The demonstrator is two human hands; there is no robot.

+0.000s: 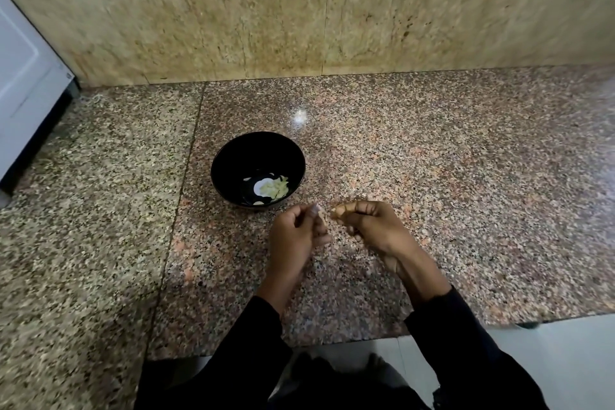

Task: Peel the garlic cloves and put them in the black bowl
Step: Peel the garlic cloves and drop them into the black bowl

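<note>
Dim, warm light; an overhead lamp leaves a small glare spot on the counter (432, 156) at 12 o'clock. Edges smear with motion blur and wide-angle bending.

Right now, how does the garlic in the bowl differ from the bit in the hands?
The garlic in the black bowl lies loose, pale and untouched; the clove is pinched at the right hand, mostly hidden. The bowl garlic sits inside the black bowl; the clove is above the counter. Both look pale yellowish.

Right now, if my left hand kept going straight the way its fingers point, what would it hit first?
Probably the black bowl. The left hand points up and away over the granite counter, and the bowl's near rim lies just ahead, slightly to its left. Depth is hard to judge, so it might skim past the bowl's right edge.
</note>
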